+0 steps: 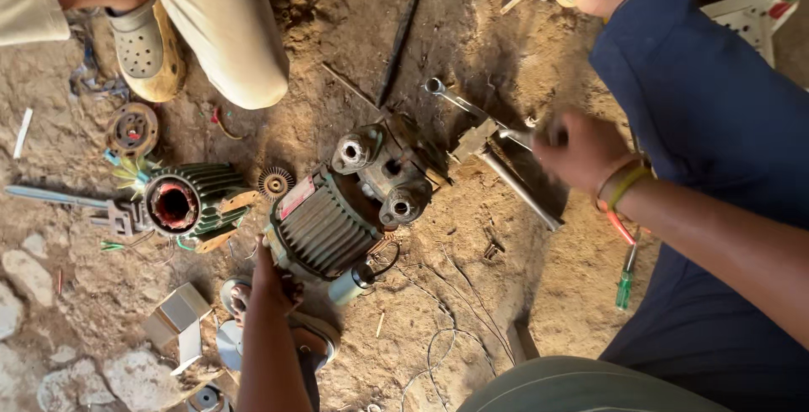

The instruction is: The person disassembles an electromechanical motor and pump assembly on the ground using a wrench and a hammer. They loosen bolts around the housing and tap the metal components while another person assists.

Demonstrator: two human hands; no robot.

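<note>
Down on the dirt ground [522, 294] lies a ribbed water pump [337, 218]; the left hand [268, 273] rests on its rear end, fingers bent against it. The right hand [581, 149] is closed round a wrench [497, 136] just right of the pump. A stator housing [190, 201] sits nearby, left.

The motor [324, 231] lies on the ground between the hands, the left hand [271, 273] touching its near end, its pump end [383, 172] pointing away; the right hand [581, 151] is right of it, on a wrench [476, 117]. Left of the motor lies a stator [185, 201], a small gear [275, 182] between them; a screwdriver [625, 277] lies near the right wrist.
</note>
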